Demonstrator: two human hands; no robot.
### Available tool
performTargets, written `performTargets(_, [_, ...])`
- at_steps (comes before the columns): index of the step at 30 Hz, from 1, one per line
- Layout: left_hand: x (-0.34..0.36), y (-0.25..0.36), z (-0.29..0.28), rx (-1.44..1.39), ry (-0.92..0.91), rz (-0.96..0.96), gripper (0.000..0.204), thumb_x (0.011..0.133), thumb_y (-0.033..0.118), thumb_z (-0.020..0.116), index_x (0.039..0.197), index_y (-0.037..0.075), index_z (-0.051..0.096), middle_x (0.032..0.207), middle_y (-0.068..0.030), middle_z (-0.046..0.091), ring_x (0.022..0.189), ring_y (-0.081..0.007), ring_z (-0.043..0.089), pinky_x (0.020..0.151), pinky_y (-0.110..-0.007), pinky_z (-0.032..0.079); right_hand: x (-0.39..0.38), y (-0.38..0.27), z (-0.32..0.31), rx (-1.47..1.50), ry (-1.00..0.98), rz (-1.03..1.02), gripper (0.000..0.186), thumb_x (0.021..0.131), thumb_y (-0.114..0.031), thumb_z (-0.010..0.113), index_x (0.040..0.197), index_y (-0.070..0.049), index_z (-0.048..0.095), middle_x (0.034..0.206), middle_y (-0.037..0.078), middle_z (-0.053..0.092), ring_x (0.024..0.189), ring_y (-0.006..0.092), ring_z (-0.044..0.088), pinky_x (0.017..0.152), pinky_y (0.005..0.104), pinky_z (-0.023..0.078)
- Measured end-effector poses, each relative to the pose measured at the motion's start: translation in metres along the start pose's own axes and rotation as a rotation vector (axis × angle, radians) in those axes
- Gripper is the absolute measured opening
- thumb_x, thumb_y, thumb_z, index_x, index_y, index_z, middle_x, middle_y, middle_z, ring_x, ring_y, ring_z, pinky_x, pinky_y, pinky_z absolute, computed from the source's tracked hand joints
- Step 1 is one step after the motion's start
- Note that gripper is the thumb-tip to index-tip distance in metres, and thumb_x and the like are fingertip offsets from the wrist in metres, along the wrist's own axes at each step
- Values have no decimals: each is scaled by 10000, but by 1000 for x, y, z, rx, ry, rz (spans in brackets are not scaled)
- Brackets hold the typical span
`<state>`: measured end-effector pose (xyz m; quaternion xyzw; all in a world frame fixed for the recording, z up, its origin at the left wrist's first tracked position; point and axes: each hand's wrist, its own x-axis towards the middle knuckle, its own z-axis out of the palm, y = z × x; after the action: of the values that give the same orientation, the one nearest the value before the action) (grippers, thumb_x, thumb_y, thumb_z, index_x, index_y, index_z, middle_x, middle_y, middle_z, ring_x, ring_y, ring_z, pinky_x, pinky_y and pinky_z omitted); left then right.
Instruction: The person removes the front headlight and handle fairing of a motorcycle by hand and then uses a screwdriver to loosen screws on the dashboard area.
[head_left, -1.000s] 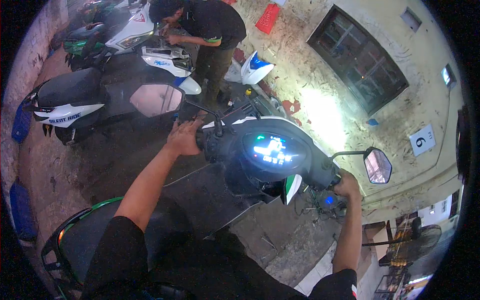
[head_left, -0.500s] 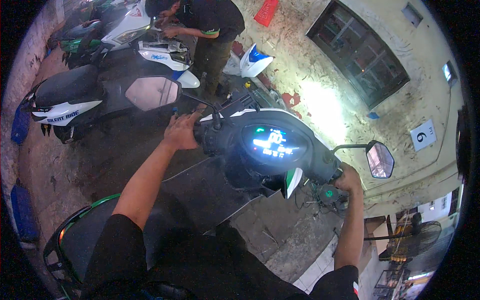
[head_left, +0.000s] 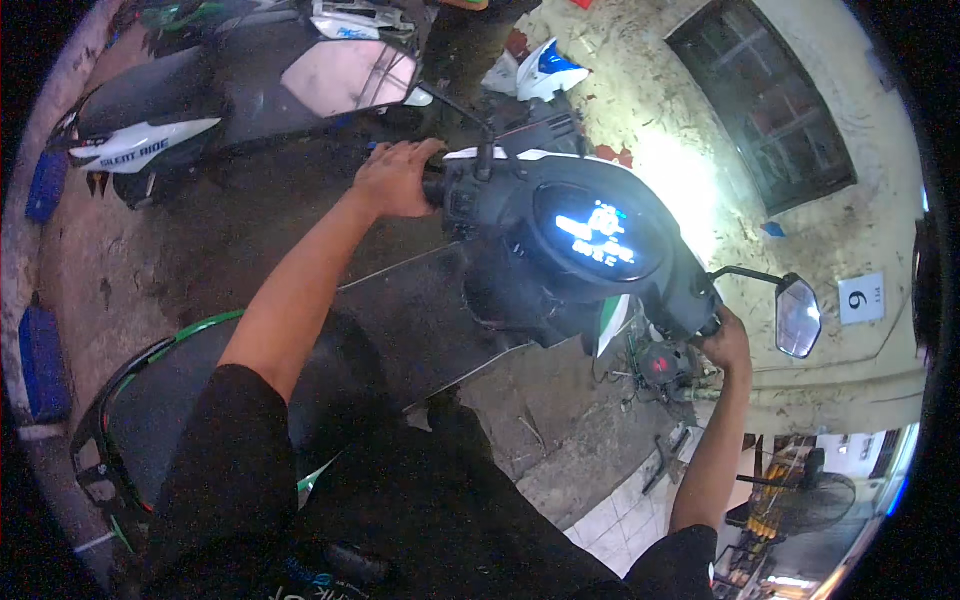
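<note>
My left hand [head_left: 400, 182] is wrapped over the left handlebar grip [head_left: 434, 192] of a scooter, its fingers reaching forward at the lever. On the other side my right hand [head_left: 727, 342] closes around the right grip [head_left: 709, 325]. Between them sits the dark handlebar cover [head_left: 545, 255] with a lit oval display [head_left: 598, 235], its white and blue figures glowing. A left mirror [head_left: 350, 78] and a right mirror [head_left: 799, 318] stand out on stalks. Below me are the black seat [head_left: 170, 410] with green trim and the dark footboard [head_left: 410, 320].
Another black and white scooter [head_left: 150, 145] stands at the left. A white and blue body panel [head_left: 550, 70] lies by the stained wall, under a barred window [head_left: 770, 110]. A round dark device [head_left: 660, 366] with cables is beyond the right grip; a fan [head_left: 810, 500] stands lower right.
The handlebar sits higher and farther right in view, both hands still on it. The co-worker at the top has mostly left the picture. The round device's green mark now looks red.
</note>
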<state>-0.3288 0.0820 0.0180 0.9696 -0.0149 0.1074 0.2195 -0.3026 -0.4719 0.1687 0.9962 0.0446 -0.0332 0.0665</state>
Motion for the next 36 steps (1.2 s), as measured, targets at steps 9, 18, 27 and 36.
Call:
performTargets(9, [-46, 3, -3, 75, 438, 111, 836, 553, 320, 798, 1294, 172, 439, 1241, -123, 481, 1228, -329, 409, 1051, -546, 235, -107, -57, 53, 595, 737, -228, 527, 746, -118, 718, 1207, 44, 521, 1096, 163, 616, 998, 276, 583, 908, 367, 442])
performTargets(18, [-197, -10, 110, -255, -243, -646, 576, 749, 326, 694, 1207, 46, 484, 1067, -233, 604, 1022, -397, 568, 891, -460, 446, -172, -163, 299, 1092, -359, 155, 213, 804, -130, 681, 971, 0, 653, 898, 95, 688, 799, 183, 652, 759, 307, 518])
performTargets(27, [-210, -38, 138, -244, -455, -531, 617, 778, 361, 685, 1212, -36, 498, 1074, -281, 597, 1035, -419, 569, 891, -455, 452, -72, -243, 536, 617, -730, -102, 406, 802, -345, 657, 1003, 9, 654, 943, 139, 672, 881, 292, 638, 796, 393, 488])
performTargets(36, [-201, -19, 107, -226, -464, -475, 641, 817, 386, 665, 1233, -65, 476, 1151, -287, 565, 1096, -416, 540, 936, -424, 433, 44, -297, 640, 441, -533, 211, 800, 731, -593, 620, 1248, 8, 512, 1136, 217, 605, 1048, 360, 588, 899, 415, 463])
